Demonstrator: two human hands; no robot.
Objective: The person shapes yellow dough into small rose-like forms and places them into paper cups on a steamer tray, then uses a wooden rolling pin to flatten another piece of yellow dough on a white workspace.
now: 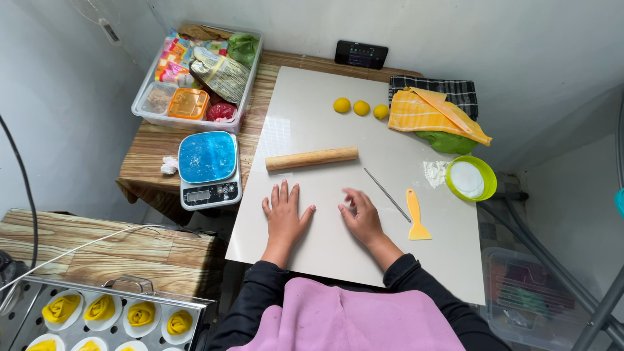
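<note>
My left hand [283, 213] lies flat, fingers spread, on the pale work board [325, 110], holding nothing. My right hand [361, 216] rests beside it on the board, fingers apart and slightly blurred, also empty. A wooden rolling pin [312, 158] lies just beyond both hands. Right of my right hand are a thin metal rod [387, 194] and a yellow scraper [416, 216]. Three yellow dough balls [361, 108] sit at the far side of the board.
A digital scale with a blue top [208, 168] stands left of the board. A clear bin of packets [198, 75] is behind it. A green bowl of flour [470, 178], folded cloths [437, 112] and a phone [361, 54] lie far right. A steamer tray of yellow buns [97, 312] sits lower left.
</note>
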